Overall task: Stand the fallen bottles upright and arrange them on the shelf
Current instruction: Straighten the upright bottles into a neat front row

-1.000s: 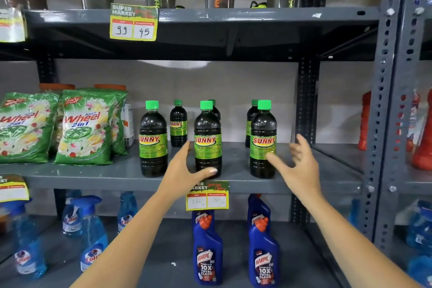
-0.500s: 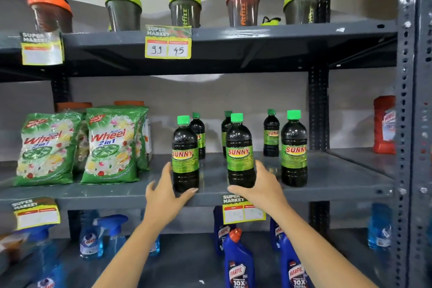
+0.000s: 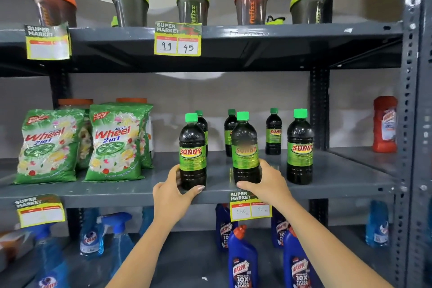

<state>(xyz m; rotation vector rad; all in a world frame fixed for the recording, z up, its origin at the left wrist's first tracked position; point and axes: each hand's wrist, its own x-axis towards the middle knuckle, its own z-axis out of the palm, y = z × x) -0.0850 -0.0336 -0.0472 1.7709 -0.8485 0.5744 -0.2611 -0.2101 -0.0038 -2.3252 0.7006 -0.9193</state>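
Several dark Sunny bottles with green caps stand upright on the middle grey shelf (image 3: 339, 180). My left hand (image 3: 174, 193) wraps the base of the front left bottle (image 3: 192, 147). Around the base of the front middle bottle (image 3: 246, 145) sits my right hand (image 3: 266, 184). A third front bottle (image 3: 300, 147) stands free to the right. Three more bottles (image 3: 273, 133) stand in a back row, two partly hidden behind the front ones. No bottle lies on its side.
Green Wheel detergent bags (image 3: 114, 145) stand left of the bottles. Shaker cups (image 3: 192, 4) line the top shelf. Blue Harpic bottles (image 3: 243, 262) and spray bottles (image 3: 91, 236) fill the bottom shelf. A red bottle (image 3: 384, 124) stands beyond the right upright post (image 3: 319, 110). Price tags (image 3: 250, 208) hang on the shelf edges.
Both hands have come in from open reaching and now close on the bases of the front left and front middle bottles. The view has shifted left and upward.
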